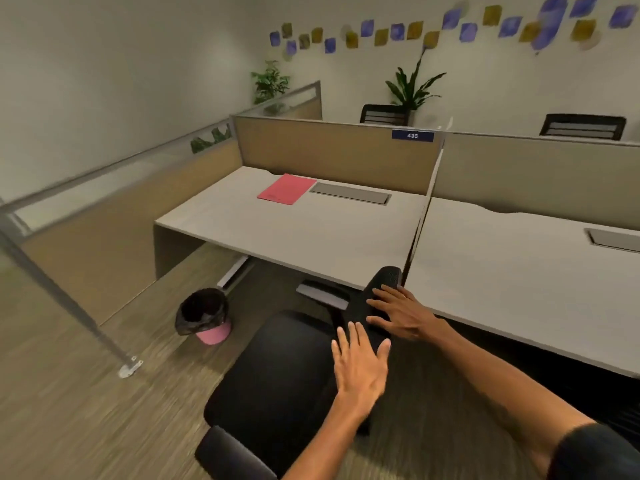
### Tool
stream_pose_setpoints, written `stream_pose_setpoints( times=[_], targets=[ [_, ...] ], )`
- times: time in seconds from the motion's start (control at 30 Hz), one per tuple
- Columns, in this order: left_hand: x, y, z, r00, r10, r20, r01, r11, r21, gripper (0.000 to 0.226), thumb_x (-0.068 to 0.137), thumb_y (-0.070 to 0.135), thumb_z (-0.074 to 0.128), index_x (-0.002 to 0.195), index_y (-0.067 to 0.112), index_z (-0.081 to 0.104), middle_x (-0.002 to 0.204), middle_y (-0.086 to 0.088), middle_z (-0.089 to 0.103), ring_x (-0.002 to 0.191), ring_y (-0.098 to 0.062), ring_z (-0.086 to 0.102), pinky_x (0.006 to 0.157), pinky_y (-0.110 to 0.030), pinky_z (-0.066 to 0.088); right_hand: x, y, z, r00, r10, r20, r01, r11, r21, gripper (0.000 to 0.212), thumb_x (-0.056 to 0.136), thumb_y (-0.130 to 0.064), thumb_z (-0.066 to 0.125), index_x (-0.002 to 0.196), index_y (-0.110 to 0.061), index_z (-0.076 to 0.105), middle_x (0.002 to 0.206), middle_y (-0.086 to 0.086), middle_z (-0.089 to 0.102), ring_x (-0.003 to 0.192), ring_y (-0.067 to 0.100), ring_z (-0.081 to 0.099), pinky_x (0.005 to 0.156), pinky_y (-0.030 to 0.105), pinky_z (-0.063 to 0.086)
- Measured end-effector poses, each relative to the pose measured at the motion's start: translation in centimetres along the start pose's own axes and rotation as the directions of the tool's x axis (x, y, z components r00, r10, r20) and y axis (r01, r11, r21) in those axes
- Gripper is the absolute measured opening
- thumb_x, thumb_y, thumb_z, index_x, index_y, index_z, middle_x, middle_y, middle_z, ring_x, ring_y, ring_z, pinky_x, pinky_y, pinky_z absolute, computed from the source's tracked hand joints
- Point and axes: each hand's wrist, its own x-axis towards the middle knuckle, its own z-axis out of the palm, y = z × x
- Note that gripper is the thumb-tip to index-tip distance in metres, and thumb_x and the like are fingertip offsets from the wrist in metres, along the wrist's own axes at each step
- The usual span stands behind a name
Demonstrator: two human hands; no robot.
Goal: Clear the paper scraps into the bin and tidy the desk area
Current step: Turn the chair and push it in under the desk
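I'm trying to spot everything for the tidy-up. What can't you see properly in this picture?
Head view only:
- Inside of the bin: its black liner is too dark to show any scraps.
- Print on the red folder: too small and blurred.
- Under the desk: hidden by the desktop and the black chair.
- Chair's lower end: cut off by the bottom edge.
- Whether the left hand and right hand press the chair: unclear.

Head view looks down toward the desk [294,233].
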Motion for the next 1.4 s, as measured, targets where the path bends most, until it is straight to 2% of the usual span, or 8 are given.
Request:
stream_pose_setpoints(
  times=[0.13,0.33,0.57,0.8,1.0,1.23,1.3,1.4],
  targets=[
    [-1.5,2.1,1.3,0.987,-0.149,0.058,0.150,0.989,-0.019,0.082,0.098,0.066,0.021,0.159,0.013,0.006,0.168,-0.005,0.004,0.155,-0.031,-0.001,0.124,-0.052,0.004,0.6,1.1,0.1,0.993,-0.114,0.014,0.114,0.992,-0.053,0.069,0.098,-0.070,0.020,0.155,-0.033,0.030,0.168,0.000,0.017,0.155,0.018,0.005,0.126,0.047,-0.005],
    [-2.8,1.9,2.4,0.970,-0.244,-0.006,0.244,0.969,0.037,0.083,0.097,0.069,0.020,0.159,0.016,0.005,0.168,-0.005,0.008,0.153,-0.035,0.013,0.123,-0.051,0.017,2.4,2.6,-0.3,0.968,-0.252,0.011,0.252,0.962,-0.100,0.072,0.096,-0.075,0.017,0.147,-0.033,0.045,0.157,-0.002,0.041,0.151,0.017,0.021,0.125,0.048,-0.003],
    [-2.2,0.3,1.6,0.969,-0.222,-0.110,0.238,0.955,0.176,0.087,0.094,0.073,0.021,0.154,0.010,0.027,0.151,-0.010,0.045,0.124,-0.031,0.056,0.098,-0.046,0.047,4.8,2.0,0.2,0.918,-0.394,-0.033,0.389,0.915,-0.103,0.076,0.093,-0.076,0.006,0.125,-0.036,0.063,0.134,-0.011,0.062,0.136,0.011,0.044,0.121,0.046,0.012],
    [-2.4,-2.2,0.1,0.977,-0.165,-0.133,0.190,0.962,0.198,0.078,0.090,0.078,0.023,0.130,0.015,0.048,0.123,-0.007,0.064,0.109,-0.029,0.065,0.087,-0.046,0.051,6.0,0.4,0.9,0.878,-0.478,0.016,0.477,0.870,-0.123,0.079,0.094,-0.079,0.004,0.117,-0.036,0.066,0.113,-0.013,0.070,0.103,0.008,0.060,0.110,0.038,0.033],
    [-3.6,-4.4,-0.8,0.984,-0.144,-0.109,0.163,0.968,0.192,0.078,0.087,0.082,0.021,0.122,0.019,0.051,0.121,-0.006,0.065,0.108,-0.029,0.065,0.086,-0.044,0.050,5.1,-1.4,1.7,0.882,-0.471,-0.030,0.465,0.878,-0.116,0.079,0.096,-0.076,0.004,0.112,-0.035,0.070,0.095,-0.009,0.073,0.083,0.007,0.061,0.097,0.034,0.039],
    [-5.0,-7.6,-2.5,0.990,-0.120,-0.072,0.132,0.971,0.198,0.085,0.082,0.088,0.019,0.116,0.019,0.055,0.120,-0.008,0.066,0.109,-0.031,0.064,0.089,-0.046,0.048,3.6,-4.3,2.6,0.894,-0.402,-0.199,0.397,0.915,-0.065,0.069,0.098,-0.067,0.015,0.067,-0.024,0.060,0.053,-0.002,0.049,0.050,0.010,0.044,0.058,0.023,0.027],
    [-5.0,-8.4,-2.7,0.994,-0.090,-0.060,0.102,0.969,0.225,0.086,0.083,0.087,0.019,0.118,0.017,0.056,0.120,-0.009,0.066,0.109,-0.032,0.063,0.089,-0.047,0.047,3.5,-4.8,2.8,0.904,-0.378,-0.199,0.372,0.926,-0.070,0.067,0.099,-0.065,0.017,0.066,-0.024,0.060,0.054,0.003,0.049,0.049,0.012,0.042,0.056,0.021,0.026],
    [-4.9,-9.9,-3.2,0.998,-0.029,-0.056,0.042,0.967,0.252,0.082,0.085,0.085,0.019,0.114,0.017,0.055,0.117,-0.010,0.066,0.106,-0.033,0.063,0.086,-0.047,0.047,3.3,-5.7,3.1,0.929,-0.317,-0.192,0.310,0.948,-0.064,0.072,0.098,-0.065,0.015,0.069,-0.018,0.062,0.057,0.008,0.053,0.052,0.016,0.046,0.060,0.031,0.041]
  ],
)
